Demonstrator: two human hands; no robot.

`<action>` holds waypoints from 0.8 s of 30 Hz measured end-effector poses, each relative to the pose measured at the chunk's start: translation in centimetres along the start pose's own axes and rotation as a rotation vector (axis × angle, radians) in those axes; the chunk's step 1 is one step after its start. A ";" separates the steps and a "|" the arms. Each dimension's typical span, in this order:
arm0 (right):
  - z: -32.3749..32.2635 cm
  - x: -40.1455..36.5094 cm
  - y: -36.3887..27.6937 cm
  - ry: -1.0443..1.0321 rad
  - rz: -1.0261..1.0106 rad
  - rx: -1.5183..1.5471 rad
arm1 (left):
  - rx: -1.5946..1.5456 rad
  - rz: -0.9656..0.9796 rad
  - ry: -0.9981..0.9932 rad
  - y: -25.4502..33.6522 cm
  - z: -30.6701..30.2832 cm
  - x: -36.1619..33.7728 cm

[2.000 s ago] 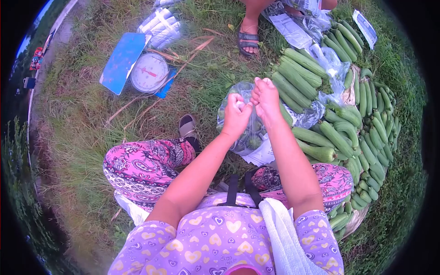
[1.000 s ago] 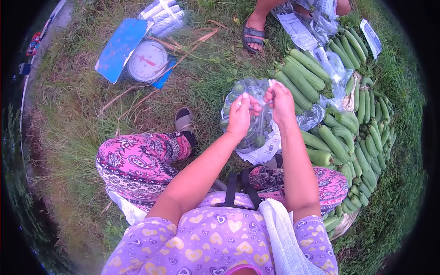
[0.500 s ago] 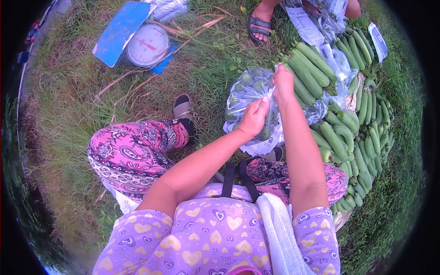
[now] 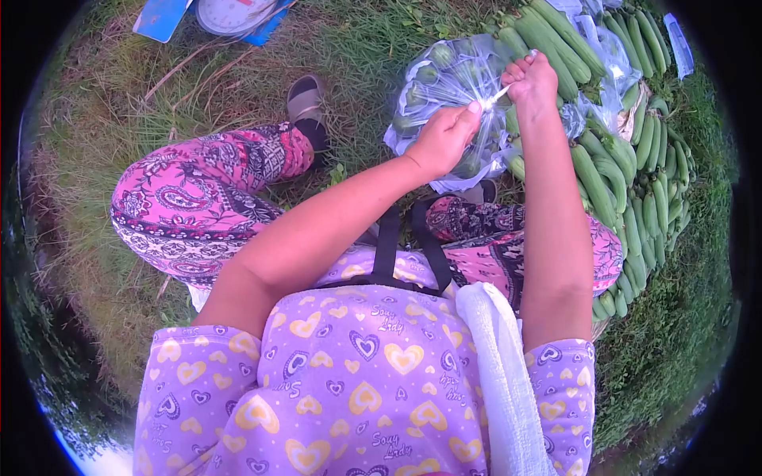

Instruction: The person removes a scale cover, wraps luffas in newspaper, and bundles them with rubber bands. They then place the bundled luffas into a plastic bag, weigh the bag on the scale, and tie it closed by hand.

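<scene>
A clear plastic bag filled with round green vegetables rests on printed paper on the grass. My left hand is closed on the bag's gathered neck, thumb pointing up along it. My right hand, just beyond to the right, has its fingers curled tight on a thin whitish band. That band is drawn taut from the bunched neck, where the plastic puckers into radiating folds. Long ridged green gourds lie right behind my right hand.
Rows of more long gourds spread along my right side, with crumpled plastic among them. A dial scale with a blue tray stands at the upper left. My bent legs flank the bag's near side on the grass.
My hands have drawn apart, the right moving right of the bag's neck with a pale band stretched between. The neck is bunched tighter. The view has tilted, so the scale sits higher.
</scene>
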State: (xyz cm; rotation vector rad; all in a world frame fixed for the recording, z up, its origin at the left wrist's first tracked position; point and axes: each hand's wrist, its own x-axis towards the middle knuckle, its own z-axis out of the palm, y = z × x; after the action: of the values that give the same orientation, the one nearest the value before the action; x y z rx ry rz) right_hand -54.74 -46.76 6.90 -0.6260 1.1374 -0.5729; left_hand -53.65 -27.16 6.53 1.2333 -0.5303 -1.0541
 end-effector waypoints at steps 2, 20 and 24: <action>-1.1 0.2 -0.1 -0.059 -0.027 -0.040 | 0.075 -0.009 0.002 0.0 0.1 -0.6; -3.3 -0.4 0.4 -0.034 -0.027 0.016 | 0.025 -0.146 -0.012 -2.2 -0.6 -1.2; -2.4 -4.2 -1.1 -0.383 -0.107 -0.167 | -0.341 -0.240 0.104 -0.2 -1.7 0.1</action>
State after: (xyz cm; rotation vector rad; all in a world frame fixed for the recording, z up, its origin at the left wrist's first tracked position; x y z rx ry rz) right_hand -58.46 -44.94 9.67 -0.9032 0.7985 -0.4275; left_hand -52.29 -26.44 5.78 1.0561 -0.1144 -1.2169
